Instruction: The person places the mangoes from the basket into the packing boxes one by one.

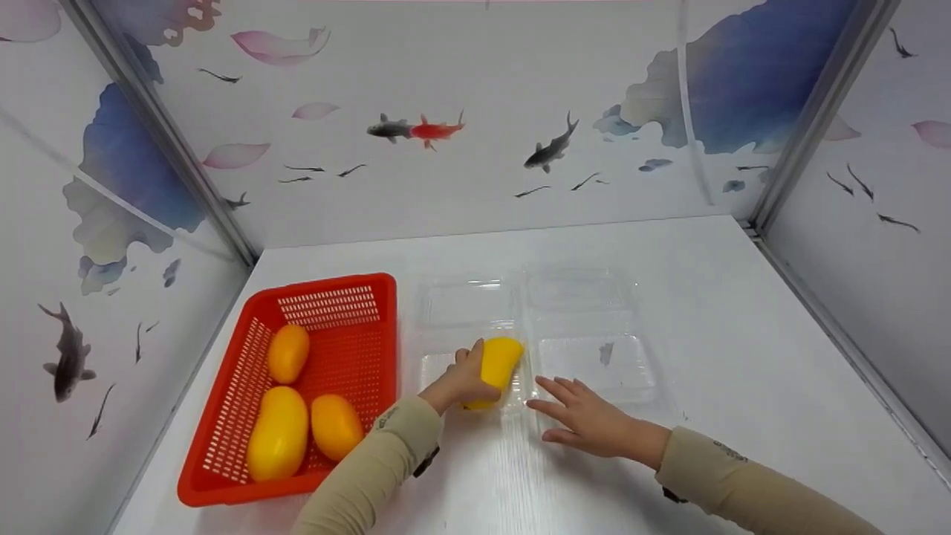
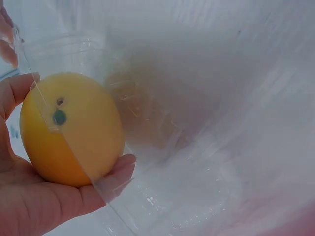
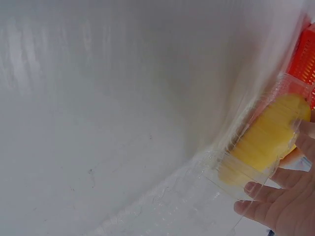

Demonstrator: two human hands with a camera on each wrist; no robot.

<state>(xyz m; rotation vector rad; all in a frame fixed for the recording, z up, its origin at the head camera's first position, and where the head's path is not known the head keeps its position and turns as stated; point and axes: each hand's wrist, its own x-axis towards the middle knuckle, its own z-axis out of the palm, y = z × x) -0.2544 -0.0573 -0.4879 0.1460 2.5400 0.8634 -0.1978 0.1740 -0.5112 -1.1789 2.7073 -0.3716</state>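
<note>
My left hand [image 1: 464, 377] grips a yellow mango [image 1: 502, 362], thumb on one side and fingers on the other, over the front compartment of a clear plastic box [image 1: 469, 303]. In the left wrist view, a transparent wall crosses in front of part of the mango [image 2: 74, 128]. My right hand [image 1: 591, 422] is spread with fingers extended, its fingertips at the near edge of a second clear plastic box [image 1: 594, 364], just right of the first. The right wrist view shows the mango [image 3: 268, 135] through clear plastic, beyond the right fingertips.
A red perforated basket [image 1: 390, 327] stands at the left with three mangoes: a small orange one [image 1: 288, 354], a long yellow one [image 1: 278, 435] and another orange one [image 1: 336, 427]. White panels with painted fish enclose the white table [image 1: 750, 357] at the back and sides.
</note>
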